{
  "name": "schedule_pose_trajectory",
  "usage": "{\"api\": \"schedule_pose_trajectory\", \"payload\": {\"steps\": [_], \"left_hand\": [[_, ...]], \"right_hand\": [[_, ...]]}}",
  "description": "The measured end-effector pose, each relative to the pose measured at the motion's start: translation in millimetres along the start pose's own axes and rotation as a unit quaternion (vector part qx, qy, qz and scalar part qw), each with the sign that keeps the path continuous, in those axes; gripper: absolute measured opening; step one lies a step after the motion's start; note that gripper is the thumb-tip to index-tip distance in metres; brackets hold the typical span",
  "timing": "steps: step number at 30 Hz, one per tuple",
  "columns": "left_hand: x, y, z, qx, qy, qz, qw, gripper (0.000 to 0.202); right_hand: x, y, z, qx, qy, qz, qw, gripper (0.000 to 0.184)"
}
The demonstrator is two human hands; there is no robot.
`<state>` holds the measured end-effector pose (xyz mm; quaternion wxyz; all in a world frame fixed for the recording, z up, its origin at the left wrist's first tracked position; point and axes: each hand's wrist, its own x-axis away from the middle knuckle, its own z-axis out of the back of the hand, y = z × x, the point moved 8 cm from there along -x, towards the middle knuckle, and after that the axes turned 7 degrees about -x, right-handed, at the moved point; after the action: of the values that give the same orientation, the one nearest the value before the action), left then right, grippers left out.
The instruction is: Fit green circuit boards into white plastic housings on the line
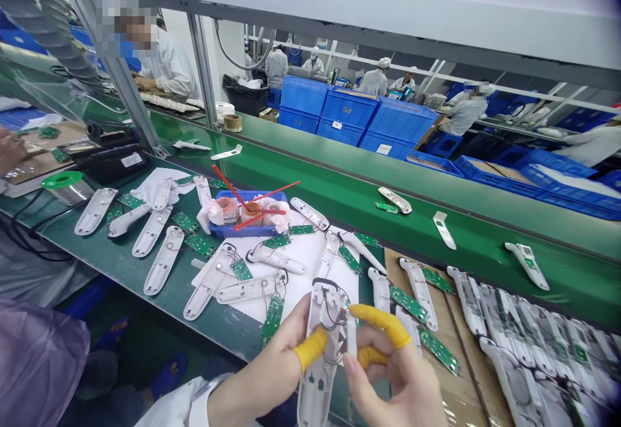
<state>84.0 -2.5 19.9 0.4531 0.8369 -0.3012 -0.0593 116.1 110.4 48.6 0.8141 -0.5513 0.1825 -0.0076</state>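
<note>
My left hand (pixel 284 356), with a yellow cot on the thumb, grips a long white plastic housing half (pixel 315 378) with its hollow side facing me. Thin dark wires (pixel 332 314) loop inside its upper part. At the housing's right side, my right hand (pixel 395 369) has its fingers closed around a narrow pale wired part (pixel 350 338), possibly a circuit board seen edge-on. Yellow cots cover at least two right fingers. Just beyond my hands lie a green circuit board (pixel 273 317) and more white housings (pixel 252 286) wired to boards.
A blue tray (pixel 242 229) holds small jars with red sticks. Solder wire (pixel 68 187) stands at left. Several housings fill the cardboard (pixel 478 375) at right. Beyond runs a green conveyor belt (pixel 339 181) carrying parts. A co-worker's hand (pixel 10 152) shows at far left.
</note>
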Motion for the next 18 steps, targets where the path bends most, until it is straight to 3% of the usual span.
{"api": "schedule_pose_trajectory", "payload": {"steps": [4,8,14,18], "left_hand": [[1,1,-3.8,0.054,-0.041,-0.022,0.997,0.053],[3,4,-4.1,0.023,-0.061,-0.04,0.997,0.051],[-1,5,2.4,-0.061,-0.018,-0.04,0.997,0.058],[-4,3,7.5,-0.086,0.017,-0.032,0.996,0.064]], "right_hand": [[-3,6,1,-0.003,-0.015,-0.003,1.0,0.032],[-1,3,-1,-0.005,-0.017,-0.038,0.999,0.032],[-1,-13,-2,-0.013,-0.001,-0.006,1.0,0.028],[-2,-11,-4,0.001,-0.018,0.007,1.0,0.027]]}}
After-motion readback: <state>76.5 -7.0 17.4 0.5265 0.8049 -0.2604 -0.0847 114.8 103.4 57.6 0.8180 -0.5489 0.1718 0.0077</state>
